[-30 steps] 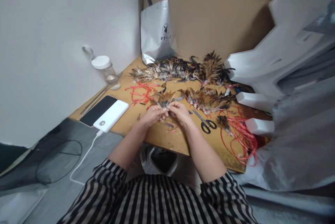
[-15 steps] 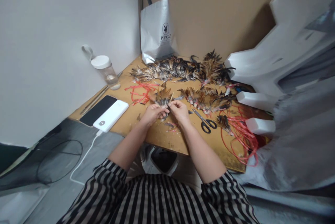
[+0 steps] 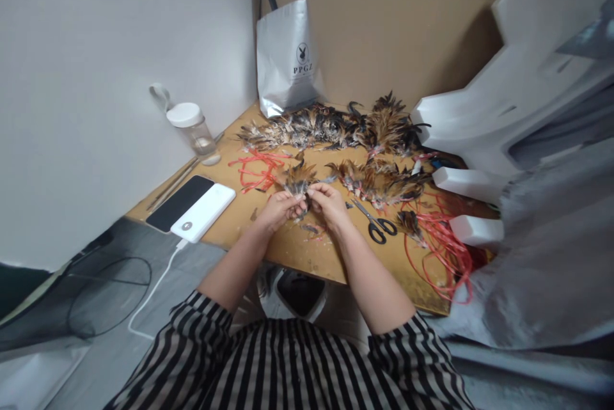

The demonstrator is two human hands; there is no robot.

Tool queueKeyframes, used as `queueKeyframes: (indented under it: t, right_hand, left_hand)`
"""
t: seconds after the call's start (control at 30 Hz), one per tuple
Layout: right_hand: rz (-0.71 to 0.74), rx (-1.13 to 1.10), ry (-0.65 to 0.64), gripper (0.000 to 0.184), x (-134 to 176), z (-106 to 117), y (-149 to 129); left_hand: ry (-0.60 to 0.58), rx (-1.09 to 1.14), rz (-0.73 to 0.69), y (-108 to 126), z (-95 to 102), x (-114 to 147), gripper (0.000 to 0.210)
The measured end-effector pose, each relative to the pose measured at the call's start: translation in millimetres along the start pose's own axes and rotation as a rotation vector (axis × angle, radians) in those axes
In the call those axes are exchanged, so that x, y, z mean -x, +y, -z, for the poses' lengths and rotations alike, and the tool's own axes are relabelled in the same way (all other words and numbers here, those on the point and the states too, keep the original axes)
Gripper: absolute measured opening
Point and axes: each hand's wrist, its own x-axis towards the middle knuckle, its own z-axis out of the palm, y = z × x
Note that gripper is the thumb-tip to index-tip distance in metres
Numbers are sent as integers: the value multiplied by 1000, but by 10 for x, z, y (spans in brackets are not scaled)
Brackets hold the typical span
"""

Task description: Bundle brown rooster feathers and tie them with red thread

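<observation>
Between my hands, above the table's front part, a small bunch of brown feathers (image 3: 298, 176) fans upward. My left hand (image 3: 282, 206) is closed on its lower end, fingers pinched together. My right hand (image 3: 329, 202) meets it from the right, thumb and forefinger pinched at the base of the bunch; what lies between those fingertips is too small to make out. Loose feather scraps (image 3: 313, 229) lie on the table under the hands. Black-handled scissors (image 3: 377, 224) rest, blades slightly apart, to the right of my right hand.
Feather bunches (image 3: 378, 181) lie behind the scissors, with a longer feather row (image 3: 311, 125) at the back. Red strips (image 3: 259, 170) and a red tangle (image 3: 444, 244) flank the hands. A phone (image 3: 180, 202), white power bank (image 3: 204, 212), jar (image 3: 192, 128) and silver bag (image 3: 288, 58) stand around.
A thin pale quill or stick that stood out above my right fingertips no longer shows. Both hands stay in nearly the same place at the bunch.
</observation>
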Motion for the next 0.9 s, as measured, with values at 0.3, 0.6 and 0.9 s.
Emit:
queueKeyframes:
  t: [0.3,0.6,0.9]
  right_hand:
    - [75,49,-24,22,-44,29,57]
    - [92,173,63,25,-88,77,134]
    - [85,176,75,28,-82,46,139]
  left_hand:
    - [-38,-32,15,-20,11,10,28]
    - [21,-161,-93,-55,3,-31,32]
    - [17,-227,-100,-60,3,-28,31]
